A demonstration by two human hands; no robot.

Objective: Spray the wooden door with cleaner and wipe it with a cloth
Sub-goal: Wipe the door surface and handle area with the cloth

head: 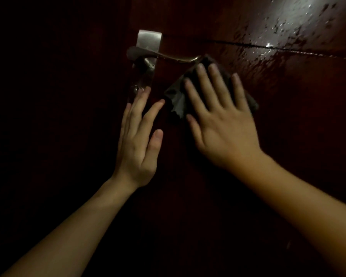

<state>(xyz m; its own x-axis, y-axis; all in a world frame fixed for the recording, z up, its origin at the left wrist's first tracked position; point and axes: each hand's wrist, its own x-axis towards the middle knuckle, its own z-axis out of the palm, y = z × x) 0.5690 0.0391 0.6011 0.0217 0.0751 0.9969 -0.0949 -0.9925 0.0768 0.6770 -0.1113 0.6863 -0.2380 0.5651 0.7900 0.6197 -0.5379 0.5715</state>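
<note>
The dark reddish wooden door (278, 108) fills the view, with wet droplets shining at its upper right. A dark folded cloth (176, 98) lies flat against the door just below the lever's tip. My right hand (220, 120) presses on the cloth with fingers spread. My left hand (138, 140) rests flat on the door beside the cloth, fingers apart, its fingertips at the lower end of the lock plate. No spray bottle is in view.
A metal lock plate (148, 40) with a lever handle (180, 57) sits on the door at the upper middle. A thin dark groove (278, 49) runs across the door to the right of the handle. The left side is in deep shadow.
</note>
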